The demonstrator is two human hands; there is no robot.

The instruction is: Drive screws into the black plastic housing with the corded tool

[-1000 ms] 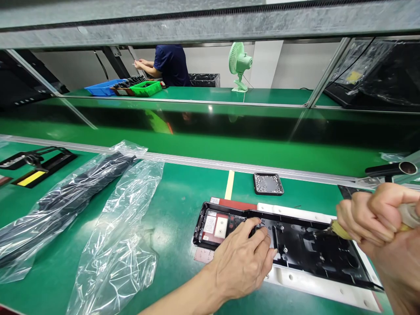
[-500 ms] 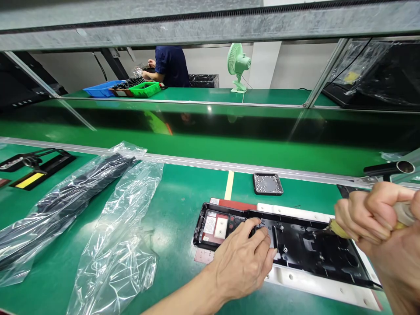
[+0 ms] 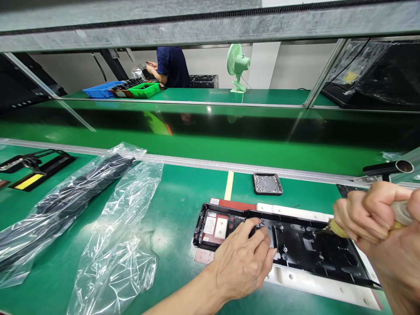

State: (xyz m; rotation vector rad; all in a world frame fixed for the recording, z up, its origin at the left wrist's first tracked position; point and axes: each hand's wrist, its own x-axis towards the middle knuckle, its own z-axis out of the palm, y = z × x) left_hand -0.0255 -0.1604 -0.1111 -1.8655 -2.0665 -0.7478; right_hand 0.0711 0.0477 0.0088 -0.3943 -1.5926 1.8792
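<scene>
A long black plastic housing [image 3: 295, 245] lies open side up in a white fixture [image 3: 311, 282] on the green bench. My left hand [image 3: 243, 253] rests over its middle, fingers bent and pressed on it; what lies under the fingertips is hidden. My right hand [image 3: 377, 218] is closed around a screwdriver with a yellowish front end [image 3: 337, 228]. The tool is tilted, and its tip points down into the right part of the housing. The exact contact point is too dark to make out. At the housing's left end, a window shows a white block [image 3: 221, 228].
A small black tray of screws [image 3: 267, 183] sits behind the housing. Clear plastic bags [image 3: 121, 236], one around dark parts [image 3: 82, 188], lie left. A metal rail [image 3: 203, 164] crosses behind. Beyond it are a green fan [image 3: 236, 65], bins [image 3: 144, 89] and a person [image 3: 172, 68].
My hands, the screwdriver and the housing stay almost exactly in place. In the background, the person's hands have risen a little.
</scene>
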